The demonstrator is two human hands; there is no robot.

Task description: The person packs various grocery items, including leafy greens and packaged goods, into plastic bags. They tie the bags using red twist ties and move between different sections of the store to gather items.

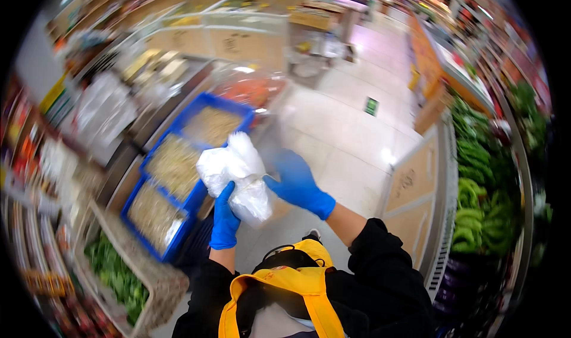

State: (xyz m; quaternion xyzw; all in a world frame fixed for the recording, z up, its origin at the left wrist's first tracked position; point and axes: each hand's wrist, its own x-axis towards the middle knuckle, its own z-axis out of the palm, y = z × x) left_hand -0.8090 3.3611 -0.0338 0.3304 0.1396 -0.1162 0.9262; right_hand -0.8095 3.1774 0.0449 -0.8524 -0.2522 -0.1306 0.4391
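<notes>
My left hand [225, 220], in a blue glove, grips a bundle of thin white plastic bags [232, 166] from its lower left side. The bundle is crumpled and pinched in near its middle. My right hand [301, 184], gloved the same way, is at the bundle's right side with its thumb close to the plastic. Its fingers are blurred, so I cannot tell whether they hold any of it. Below and left of the bundle stand blue plastic crates [196, 204] with pale bean sprouts [174, 164] in their compartments.
A foam box [105, 222] of leafy greens [113, 266] stands at lower left. Clear plastic bags [105, 110] hang beyond the crates, near pale blocks [156, 66]. On the right, a display stand holds green peppers [473, 155] and purple eggplants [450, 284]. A tiled aisle [352, 128] runs between.
</notes>
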